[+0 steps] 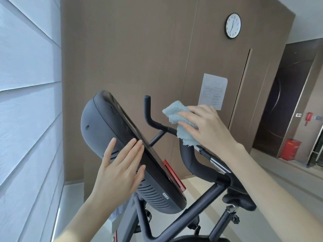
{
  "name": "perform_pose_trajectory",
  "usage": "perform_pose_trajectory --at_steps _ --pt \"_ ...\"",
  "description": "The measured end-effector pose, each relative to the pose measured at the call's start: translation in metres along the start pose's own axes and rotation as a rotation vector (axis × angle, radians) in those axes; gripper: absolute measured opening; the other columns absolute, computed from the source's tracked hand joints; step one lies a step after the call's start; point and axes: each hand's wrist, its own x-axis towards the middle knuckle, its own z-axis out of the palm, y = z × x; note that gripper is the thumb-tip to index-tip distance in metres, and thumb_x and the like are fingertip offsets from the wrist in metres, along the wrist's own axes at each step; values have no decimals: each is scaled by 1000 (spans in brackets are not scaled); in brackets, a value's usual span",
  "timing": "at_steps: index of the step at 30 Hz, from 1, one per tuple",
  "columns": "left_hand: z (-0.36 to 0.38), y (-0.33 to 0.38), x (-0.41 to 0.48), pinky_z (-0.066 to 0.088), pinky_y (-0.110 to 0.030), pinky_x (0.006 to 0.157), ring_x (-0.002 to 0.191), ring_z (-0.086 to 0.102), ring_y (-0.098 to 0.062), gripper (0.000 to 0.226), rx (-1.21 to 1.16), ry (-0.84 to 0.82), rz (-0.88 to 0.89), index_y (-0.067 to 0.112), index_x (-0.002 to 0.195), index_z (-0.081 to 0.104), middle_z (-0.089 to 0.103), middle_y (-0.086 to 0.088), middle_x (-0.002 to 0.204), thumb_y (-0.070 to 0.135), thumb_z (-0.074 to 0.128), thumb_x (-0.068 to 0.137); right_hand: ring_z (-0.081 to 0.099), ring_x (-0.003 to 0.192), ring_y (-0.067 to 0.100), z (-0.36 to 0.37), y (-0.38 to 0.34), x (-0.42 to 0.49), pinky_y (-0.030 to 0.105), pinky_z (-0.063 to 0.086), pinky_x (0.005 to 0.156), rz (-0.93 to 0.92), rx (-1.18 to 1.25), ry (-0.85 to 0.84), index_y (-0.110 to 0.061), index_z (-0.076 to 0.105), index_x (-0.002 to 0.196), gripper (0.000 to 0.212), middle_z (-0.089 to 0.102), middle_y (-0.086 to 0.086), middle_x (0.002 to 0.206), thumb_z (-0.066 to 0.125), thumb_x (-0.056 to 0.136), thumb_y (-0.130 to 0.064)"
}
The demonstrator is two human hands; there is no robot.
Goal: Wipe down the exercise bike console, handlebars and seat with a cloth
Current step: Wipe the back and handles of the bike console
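Cloth (pixel 180 123) soft, light, bunches easily; right hand (pixel 208 126) grasps it mid-frame over handlebars (pixel 189 158). Left hand (pixel 120 165) flat, fingers straight, braces console (pixel 103 124) edge; screen likely smooth, may tilt.

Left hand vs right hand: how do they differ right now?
The left hand lies flat, fingers straight, against the console edge and holds nothing; the right hand curls round the blue cloth. The left hand sits lower, the right hand higher, over the handlebar. Both are bare.
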Motion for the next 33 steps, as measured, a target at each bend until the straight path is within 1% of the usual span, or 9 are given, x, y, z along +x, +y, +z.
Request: perform_pose_trajectory --at_steps 3,8,11,15,17,21,25,28,33 --pt "-1 -3 0 27 -56 108 126 50 -22 43 -20 -10 14 3 121 63 59 -8 130 30 43 94 58 95 31 -2 -2 3 42 40 81 21 -21 -25 -9 70 107 26 68 7 110 67 86 -24" --pt "0 -4 0 25 -54 110 126 50 -21 44 -50 -16 15 3 120 64 60 -7 129 31 42 94 53 103 28 4 -10 18 39 32 88 122 4 -115 -15 70 109 31 65 1 119 58 91 -38" --pt "1 -3 -1 25 -55 110 127 50 -22 44 -76 -8 14 3 120 64 59 -8 130 31 43 94 55 101 29 3 -12 8 40 34 87 124 1 -49 -12 70 108 26 66 3 118 61 91 -29" --pt "4 -5 -2 25 -56 109 127 49 -22 44 -93 10 12 3 120 64 59 -9 130 30 42 94 57 97 29 4 -13 -7 34 33 83 106 -37 58 -10 70 107 23 66 5 119 67 86 -16" --pt "5 -5 -2 26 -56 109 127 49 -22 44 -97 12 13 3 120 64 59 -9 130 30 42 94 58 97 29 6 -12 -3 32 31 82 117 -30 67 -11 70 110 25 66 6 119 67 86 -16" --pt "6 -4 -2 24 -55 110 128 47 -22 44 -109 15 7 3 120 63 58 -9 131 30 42 94 55 103 26 16 -12 3 28 27 85 222 84 76 -14 68 115 27 64 3 122 61 90 -22" --pt "8 -4 -3 24 -55 111 129 45 -22 43 -121 26 2 3 120 63 58 -9 131 30 42 94 55 105 24 30 -17 -19 31 34 91 276 104 199 -13 64 120 33 59 6 130 59 89 -23" --pt "8 -4 -4 23 -55 111 129 45 -22 44 -128 22 5 2 121 63 57 -9 132 30 42 94 59 101 26 40 -23 -41 34 41 87 287 59 280 -10 62 121 36 55 11 133 62 87 -19" --pt "7 -5 -4 24 -56 110 129 45 -24 44 -125 11 10 2 122 61 56 -11 132 30 42 94 60 104 28 44 -26 -38 36 43 83 257 -8 321 -8 62 121 35 57 14 131 63 88 -18"
